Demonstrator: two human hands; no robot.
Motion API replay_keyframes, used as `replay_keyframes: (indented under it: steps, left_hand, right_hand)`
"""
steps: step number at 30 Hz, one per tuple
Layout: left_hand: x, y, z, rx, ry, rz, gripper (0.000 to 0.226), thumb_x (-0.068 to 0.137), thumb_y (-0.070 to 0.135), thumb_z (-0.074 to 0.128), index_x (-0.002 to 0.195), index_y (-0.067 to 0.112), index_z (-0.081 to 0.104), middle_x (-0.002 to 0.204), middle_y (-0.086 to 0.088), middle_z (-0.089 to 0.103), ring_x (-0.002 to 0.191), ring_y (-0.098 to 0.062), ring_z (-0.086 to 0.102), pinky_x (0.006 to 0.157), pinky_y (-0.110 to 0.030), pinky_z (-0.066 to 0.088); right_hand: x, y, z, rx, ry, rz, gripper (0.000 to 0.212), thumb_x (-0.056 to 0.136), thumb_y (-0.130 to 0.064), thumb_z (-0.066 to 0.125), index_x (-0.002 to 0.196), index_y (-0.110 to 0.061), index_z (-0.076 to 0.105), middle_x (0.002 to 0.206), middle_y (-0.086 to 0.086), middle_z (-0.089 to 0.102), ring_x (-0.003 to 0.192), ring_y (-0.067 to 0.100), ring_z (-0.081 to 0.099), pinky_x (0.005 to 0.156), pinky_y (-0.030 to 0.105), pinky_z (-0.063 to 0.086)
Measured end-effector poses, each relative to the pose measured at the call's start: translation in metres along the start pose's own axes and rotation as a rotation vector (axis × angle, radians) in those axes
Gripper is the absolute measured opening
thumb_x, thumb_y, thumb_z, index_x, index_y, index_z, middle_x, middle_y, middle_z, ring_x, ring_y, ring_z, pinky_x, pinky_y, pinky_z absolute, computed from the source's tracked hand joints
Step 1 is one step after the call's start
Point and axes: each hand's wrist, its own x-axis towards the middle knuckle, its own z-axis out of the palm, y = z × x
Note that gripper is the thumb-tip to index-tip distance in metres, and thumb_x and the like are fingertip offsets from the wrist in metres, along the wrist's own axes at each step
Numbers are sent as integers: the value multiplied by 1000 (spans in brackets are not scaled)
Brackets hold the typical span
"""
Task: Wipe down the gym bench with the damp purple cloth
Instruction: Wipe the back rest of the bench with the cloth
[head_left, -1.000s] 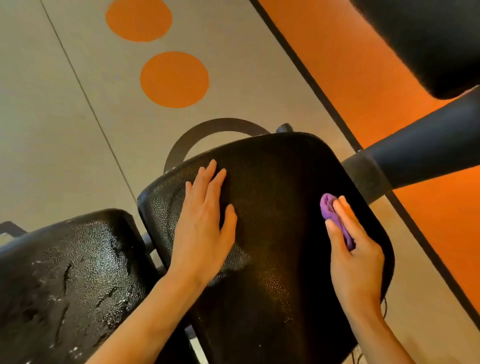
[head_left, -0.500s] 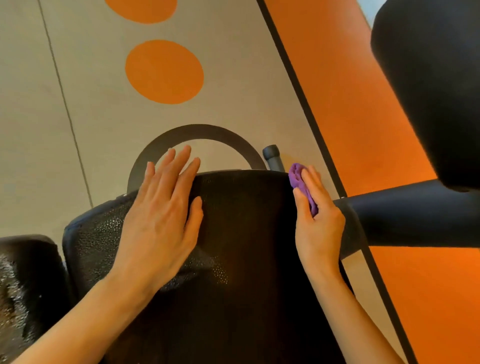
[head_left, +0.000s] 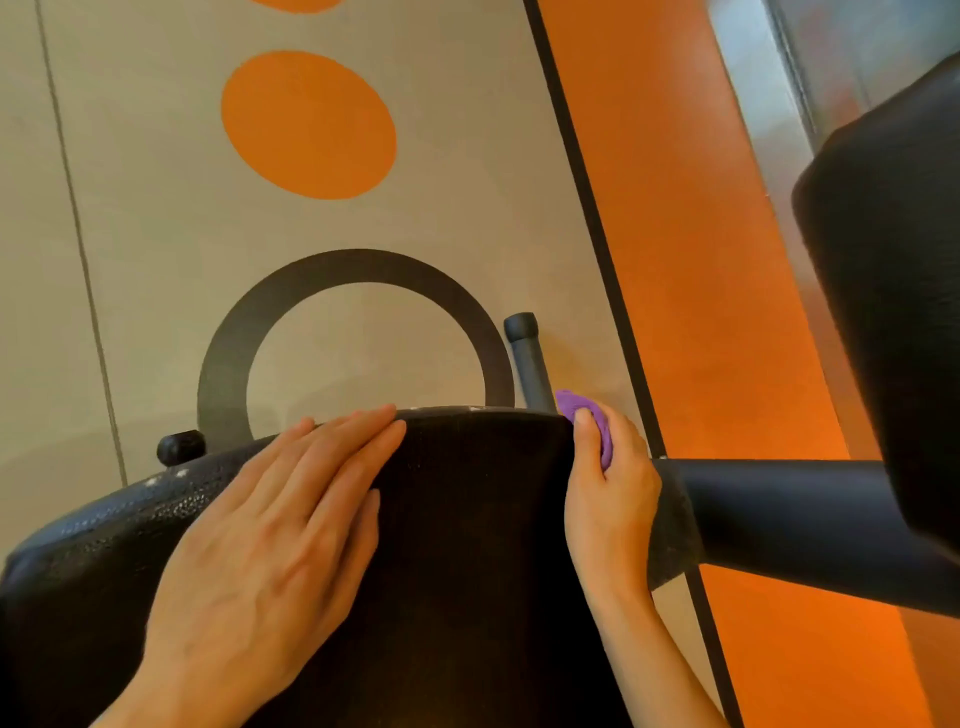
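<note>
No brand, label or writing can be read anywhere in the view.

The bench (head_left: 467, 519) pad is black, with a pebbled, grainy skin; its far edge curves across the middle of the picture and carries a few small pale flecks. The left part of the pad catches light and shows its texture, while the middle is dark and matte.

The left hand (head_left: 270, 530) lies flat on the pad, fingers straight and close together, their tips reaching the far edge; it holds nothing.

The right hand (head_left: 608, 483) is at the pad's far right corner, fingers curled round the purple cloth (head_left: 584, 415), which is bunched into a small wad. The cloth shows above the thumb and between the fingers and presses against the corner's edge. Whether it is damp cannot be told.

Just beyond the cloth a dark tube with a rubber end cap (head_left: 522, 327) slants up from behind the pad. A black knob (head_left: 181, 447) sits beside the pad's left edge. A thick black padded arm (head_left: 779, 514) runs from near the right wrist toward a large black pad (head_left: 893, 312) at the right.

The floor (head_left: 156, 208) is beige with an orange circle (head_left: 309, 124), a dark grey ring (head_left: 358, 265), a black line (head_left: 587, 208) and an orange band (head_left: 701, 260).
</note>
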Motion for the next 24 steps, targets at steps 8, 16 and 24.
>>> replay_keyframes:
  steps: [8, 16, 24]
  left_hand:
    - [4, -4, 3, 20, -60, -17, 52, 94, 33, 39, 141, 12, 49, 140, -10, 54, 124, -26, 55, 109, -41, 32]
    - [1, -5, 12, -28, -17, -39, 50, 100, 30, 36, 145, 11, 41, 145, -12, 48, 130, -27, 50, 109, -49, 38]
    - [-6, -8, 24, -96, 24, -34, 53, 99, 27, 41, 150, 15, 31, 147, -15, 43, 134, -32, 46, 105, -57, 41]
  right_hand:
    - [-5, -25, 27, -232, -223, -372, 33, 100, -45, 31, 105, -34, 61, 100, -22, 58, 98, -1, 49, 85, 12, 42]
    - [2, -22, 21, -167, -135, -121, 31, 100, -38, 36, 102, -28, 65, 97, -15, 63, 98, -1, 53, 89, 17, 42]
    - [18, -2, -18, -111, -194, 88, 28, 101, -36, 38, 106, -23, 62, 90, -13, 62, 90, -9, 56, 76, 13, 46]
